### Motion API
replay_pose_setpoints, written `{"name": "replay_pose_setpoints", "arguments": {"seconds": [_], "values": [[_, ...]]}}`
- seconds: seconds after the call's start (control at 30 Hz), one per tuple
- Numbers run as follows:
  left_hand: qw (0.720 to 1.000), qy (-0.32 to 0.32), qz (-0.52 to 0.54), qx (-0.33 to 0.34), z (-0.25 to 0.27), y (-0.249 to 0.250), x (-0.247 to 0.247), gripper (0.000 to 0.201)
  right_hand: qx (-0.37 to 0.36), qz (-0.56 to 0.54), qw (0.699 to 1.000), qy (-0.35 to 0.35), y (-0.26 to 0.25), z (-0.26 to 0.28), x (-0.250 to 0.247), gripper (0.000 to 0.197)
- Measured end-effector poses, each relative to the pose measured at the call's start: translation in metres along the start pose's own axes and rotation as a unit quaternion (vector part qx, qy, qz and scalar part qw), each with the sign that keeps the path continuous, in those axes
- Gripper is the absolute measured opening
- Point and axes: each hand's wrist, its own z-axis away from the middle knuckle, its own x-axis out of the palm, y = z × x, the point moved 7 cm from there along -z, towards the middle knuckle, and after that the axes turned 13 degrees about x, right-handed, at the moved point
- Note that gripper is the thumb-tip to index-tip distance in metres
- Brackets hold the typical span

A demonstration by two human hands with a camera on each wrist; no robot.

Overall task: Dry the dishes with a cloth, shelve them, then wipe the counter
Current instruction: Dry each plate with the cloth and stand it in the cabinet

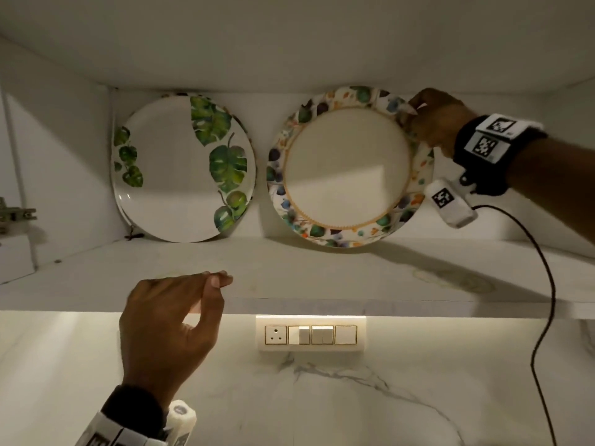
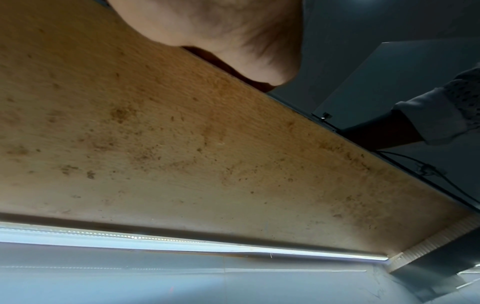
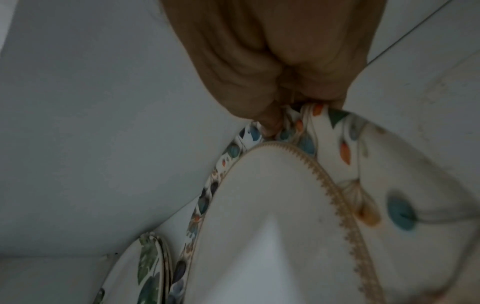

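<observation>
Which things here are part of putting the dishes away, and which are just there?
Part of the job:
- flower-rimmed plate, on edge, its rim gripped by the right hand
- leaf plate, standing beside it
- shelf, with the left hand at its front edge

Just there:
- switch panel
- cabinet hinge
- black cable

The white shelf [image 1: 289, 275] carries two plates on edge. The leaf plate [image 1: 183, 169] stands toward its left back corner, the floral-rimmed plate [image 1: 347, 169] just beside it
</observation>
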Motion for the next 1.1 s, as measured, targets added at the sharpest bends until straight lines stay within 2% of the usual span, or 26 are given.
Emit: {"name": "replay_pose_setpoints", "arguments": {"seconds": [0.17,0.53,0.7,0.83,1.0,1.1], "values": [[1.000,-0.001,-0.002,0.000,0.000,-0.001,-0.001,0.033,-0.022,-0.041,0.998,0.045,0.012,0.003,0.014,0.034],[1.000,0.002,0.007,-0.006,0.004,-0.005,0.004,0.035,-0.034,-0.078,0.994,0.069,0.030,-0.003,0.032,0.027],[1.000,0.013,0.007,0.001,0.005,-0.005,0.005,0.034,0.001,-0.090,0.995,0.045,0.045,-0.016,0.037,0.026],[1.000,0.017,0.001,-0.001,0.006,-0.006,0.005,0.034,0.000,-0.068,0.997,0.042,0.057,-0.030,0.032,0.029],[1.000,0.021,-0.012,0.006,0.005,-0.004,0.005,0.034,0.043,-0.079,0.995,-0.039,0.074,-0.041,0.039,0.040],[1.000,0.021,-0.012,0.010,0.005,-0.002,0.005,0.035,0.054,-0.080,0.994,-0.048,0.083,-0.044,0.042,0.044]]}}
